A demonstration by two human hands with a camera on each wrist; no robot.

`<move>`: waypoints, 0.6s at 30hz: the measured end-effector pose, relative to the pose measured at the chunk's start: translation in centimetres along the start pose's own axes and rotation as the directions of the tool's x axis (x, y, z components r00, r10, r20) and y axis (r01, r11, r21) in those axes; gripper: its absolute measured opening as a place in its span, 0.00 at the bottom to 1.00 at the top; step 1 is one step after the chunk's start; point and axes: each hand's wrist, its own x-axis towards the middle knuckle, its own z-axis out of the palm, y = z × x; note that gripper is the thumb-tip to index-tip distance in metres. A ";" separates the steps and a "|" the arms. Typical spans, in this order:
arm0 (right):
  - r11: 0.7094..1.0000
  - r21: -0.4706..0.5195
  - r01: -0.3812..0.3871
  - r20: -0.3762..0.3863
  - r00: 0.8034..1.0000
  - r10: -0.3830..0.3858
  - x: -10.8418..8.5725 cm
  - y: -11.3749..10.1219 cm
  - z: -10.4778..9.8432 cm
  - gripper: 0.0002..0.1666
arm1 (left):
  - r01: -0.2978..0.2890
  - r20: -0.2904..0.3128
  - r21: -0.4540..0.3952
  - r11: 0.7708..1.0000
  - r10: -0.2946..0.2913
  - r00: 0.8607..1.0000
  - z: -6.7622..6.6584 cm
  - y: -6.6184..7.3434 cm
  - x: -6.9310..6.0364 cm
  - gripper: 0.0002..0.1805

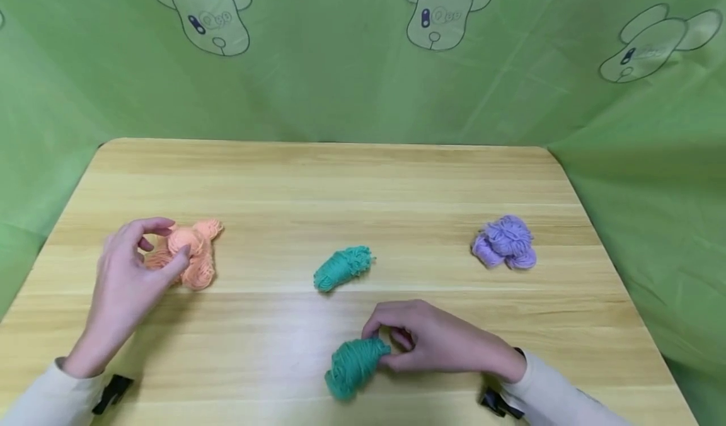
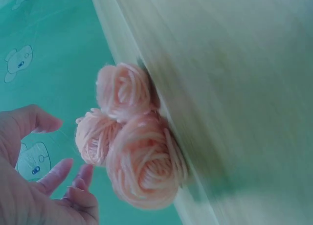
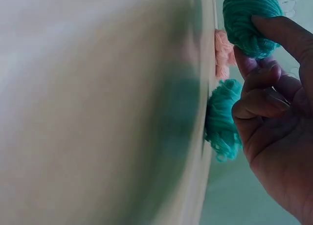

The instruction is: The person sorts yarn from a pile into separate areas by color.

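Observation:
My right hand [image 1: 439, 341] pinches the end of a teal ball of yarn [image 1: 354, 368] between thumb and fingers. In the right wrist view the held yarn [image 3: 249, 19] is above the tabletop. A second teal ball of yarn [image 1: 342, 268] lies at mid-table, with a frayed right end. On the left, my left hand [image 1: 126, 278] hovers beside a pile of peach yarn balls [image 1: 200, 268], thumb and fingers spread apart. The left wrist view shows one peach ball [image 2: 95, 137] perched on two others, with a gap between it and the fingers.
Several purple balls of yarn [image 1: 507, 242] are piled on the right side of the wooden table [image 1: 317, 186]. Green curtain [image 1: 340, 86] with printed animal heads hangs behind the table and along both sides.

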 end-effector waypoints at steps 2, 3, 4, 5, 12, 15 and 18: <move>1.000 -0.012 -0.002 -0.021 1.000 0.002 0.1 -0.2 -0.5 0.18 | -0.034 -0.035 -0.007 0.999 0.033 0.999 0.1 0.4 0.0 0.27; 1.000 -0.022 0.000 -0.032 0.999 -0.001 0.1 -0.3 -0.7 0.18 | -0.045 -0.049 -0.008 0.999 0.044 0.998 0.1 0.5 0.0 0.27; 1.000 -0.029 0.000 -0.041 0.999 -0.001 0.1 -0.4 -1.0 0.18 | -0.051 -0.060 -0.006 0.999 0.051 0.997 0.1 0.6 0.0 0.27; 0.999 -0.035 0.001 -0.051 0.999 -0.003 0.2 -0.5 -1.2 0.18 | -0.056 -0.070 -0.002 0.998 0.056 0.996 0.0 0.7 0.0 0.27; 0.999 -0.052 -0.007 -0.147 0.989 -0.001 0.3 -0.6 -2.2 0.20 | -0.051 -0.070 -0.010 0.999 0.050 0.996 -0.1 1.2 -0.1 0.25; 0.998 -0.062 -0.007 -0.209 0.978 -0.006 0.4 -0.4 -2.3 0.21 | -0.058 -0.076 -0.028 0.998 0.056 0.996 0.0 1.5 -0.3 0.24; 0.998 -0.051 -0.022 -0.272 0.962 0.007 0.4 -0.5 -2.6 0.21 | -0.059 -0.080 -0.056 0.997 0.054 0.995 0.3 2.0 -0.6 0.21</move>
